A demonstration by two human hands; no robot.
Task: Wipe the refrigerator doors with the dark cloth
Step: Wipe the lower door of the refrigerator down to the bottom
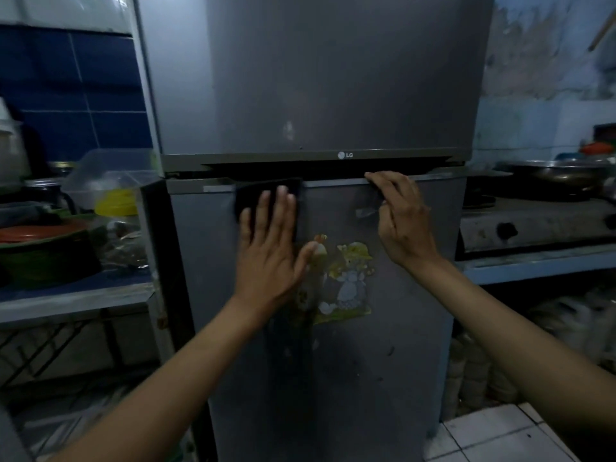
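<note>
A grey two-door refrigerator fills the middle of the view, with its upper door (313, 78) above and its lower door (383, 328) below. My left hand (270, 248) lies flat with spread fingers on the dark cloth (253, 195), pressing it against the top left of the lower door. My right hand (400, 218) grips the top edge of the lower door, fingers curled over the rim. A yellow cartoon sticker (346, 278) sits on the lower door between my hands.
Left of the fridge, a counter (73, 295) carries a clear plastic container (110, 181), a yellow lid and stacked bowls. On the right stands a stove (533, 221) with a wok (560, 178). White floor tiles (493, 435) show at bottom right.
</note>
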